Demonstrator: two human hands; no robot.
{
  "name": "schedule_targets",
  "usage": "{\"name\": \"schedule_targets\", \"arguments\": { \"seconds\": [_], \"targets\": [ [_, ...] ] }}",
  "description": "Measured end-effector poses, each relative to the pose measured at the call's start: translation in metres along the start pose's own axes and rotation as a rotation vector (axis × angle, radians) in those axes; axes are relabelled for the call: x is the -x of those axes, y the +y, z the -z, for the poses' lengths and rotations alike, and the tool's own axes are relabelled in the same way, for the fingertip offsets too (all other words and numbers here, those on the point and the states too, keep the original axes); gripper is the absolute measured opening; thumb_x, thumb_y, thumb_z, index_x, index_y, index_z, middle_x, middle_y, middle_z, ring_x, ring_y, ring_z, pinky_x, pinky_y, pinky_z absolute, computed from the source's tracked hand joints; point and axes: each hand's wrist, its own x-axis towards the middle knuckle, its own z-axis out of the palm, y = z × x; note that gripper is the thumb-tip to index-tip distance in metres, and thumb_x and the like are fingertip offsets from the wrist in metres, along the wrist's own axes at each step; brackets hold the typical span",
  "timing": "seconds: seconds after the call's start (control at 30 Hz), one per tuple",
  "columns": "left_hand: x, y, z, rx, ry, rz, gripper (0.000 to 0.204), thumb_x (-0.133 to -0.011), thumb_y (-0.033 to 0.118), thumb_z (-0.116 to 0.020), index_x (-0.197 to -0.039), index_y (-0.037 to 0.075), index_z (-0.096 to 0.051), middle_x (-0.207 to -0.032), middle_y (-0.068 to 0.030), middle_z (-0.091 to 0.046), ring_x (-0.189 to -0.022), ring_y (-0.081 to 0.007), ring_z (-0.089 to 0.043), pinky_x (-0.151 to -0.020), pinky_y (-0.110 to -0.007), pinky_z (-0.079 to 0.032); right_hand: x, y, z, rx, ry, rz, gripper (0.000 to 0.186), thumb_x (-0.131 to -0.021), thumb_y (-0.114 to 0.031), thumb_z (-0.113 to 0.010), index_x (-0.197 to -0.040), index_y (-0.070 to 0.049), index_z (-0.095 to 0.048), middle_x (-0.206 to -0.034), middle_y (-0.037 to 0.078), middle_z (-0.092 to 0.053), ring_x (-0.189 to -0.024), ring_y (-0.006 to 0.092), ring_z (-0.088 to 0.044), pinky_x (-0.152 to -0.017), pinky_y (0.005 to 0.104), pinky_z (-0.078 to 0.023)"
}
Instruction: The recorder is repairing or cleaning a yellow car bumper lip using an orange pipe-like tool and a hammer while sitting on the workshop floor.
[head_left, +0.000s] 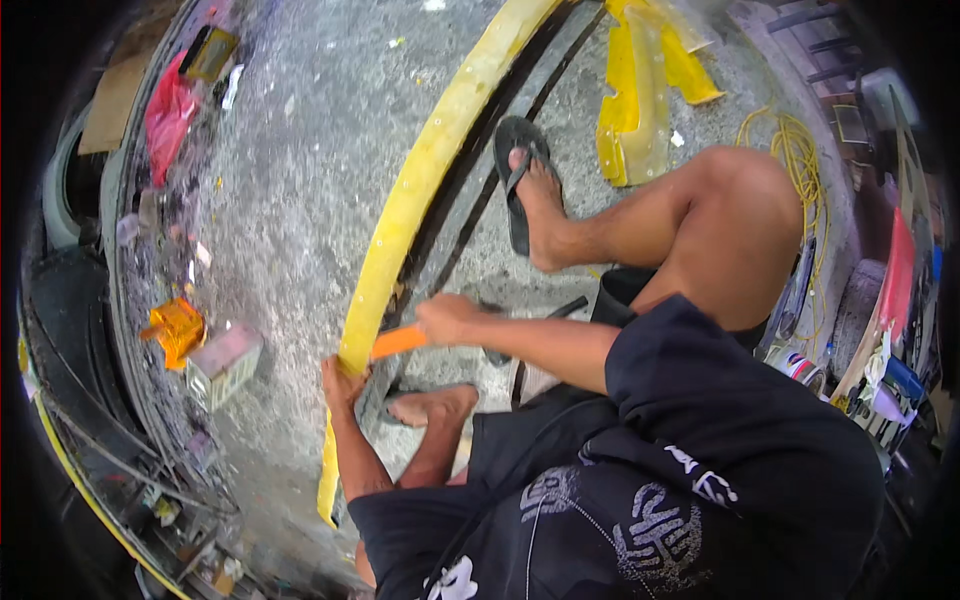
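My left hand grips a long, curved yellow strip that runs diagonally across the concrete floor, dotted with small holes or spots along it. My right hand is closed on an orange flat tool, whose far end meets the strip just above my left hand; whether it touches is unclear. A long dark grey rail lies alongside the strip, passing between it and my sandalled foot. A dark bar shows behind my right wrist.
Torn yellow pieces and a coiled yellow cord lie at right. Cans and clutter line the right edge. At left are an orange crumpled item, a box, a pink bag and dark panels.
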Motion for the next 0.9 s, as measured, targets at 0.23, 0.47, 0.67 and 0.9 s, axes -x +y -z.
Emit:
{"name": "schedule_targets", "arguments": {
  "seconds": [0.23,0.47,0.67,0.9],
  "targets": [
    [-0.006,0.017,0.017,-0.008,-0.034,0.109,0.051,-0.061,0.020,-0.086,-0.095,0.000,-0.054,-0.097,-0.0223,-0.058,-0.095,-0.0436,-0.057,-0.086,-0.050,-0.050,-0.027,0.121,0.012,-0.287,0.329,-0.217,0.041,-0.105,-0.038,-0.051,-0.102,-0.003,-0.072,-0.088,0.020,-0.073,-0.083,0.0416,-0.070,-0.076,0.0497,-0.054],
    [0.026,-0.006,0.024,0.043,0.028,0.209,0.049,-0.062,0.019,-0.084,-0.095,-0.002,-0.055,-0.096,-0.0234,-0.059,-0.094,-0.0435,-0.059,-0.085,-0.049,-0.050,-0.079,0.060,0.013,-0.640,0.518,-0.264,0.045,-0.108,-0.034,-0.053,-0.083,0.002,-0.061,-0.070,0.004,-0.057,-0.067,0.0112,-0.051,-0.062,0.0373,-0.047],
    [0.003,-0.018,0.024,0.032,0.051,0.254,0.040,-0.066,0.021,-0.082,-0.089,-0.003,-0.058,-0.089,-0.0241,-0.063,-0.088,-0.0444,-0.063,-0.080,-0.050,-0.051,-0.113,0.051,0.036,-0.733,0.463,-0.217,0.044,-0.105,-0.039,-0.056,-0.086,0.001,-0.061,-0.077,0.014,-0.064,-0.068,0.0236,-0.063,-0.066,0.0443,-0.052],
    [-0.045,-0.019,0.027,0.021,0.210,0.243,0.050,-0.061,0.038,-0.080,-0.089,-0.001,-0.065,-0.091,-0.0259,-0.064,-0.090,-0.0439,-0.063,-0.076,-0.054,-0.049,-0.079,0.041,0.053,-0.508,0.097,-0.041,0.035,-0.109,-0.035,-0.049,-0.101,-0.004,-0.062,-0.083,0.006,-0.067,-0.064,0.0187,-0.067,-0.056,0.0370,-0.054]
  ]
}}
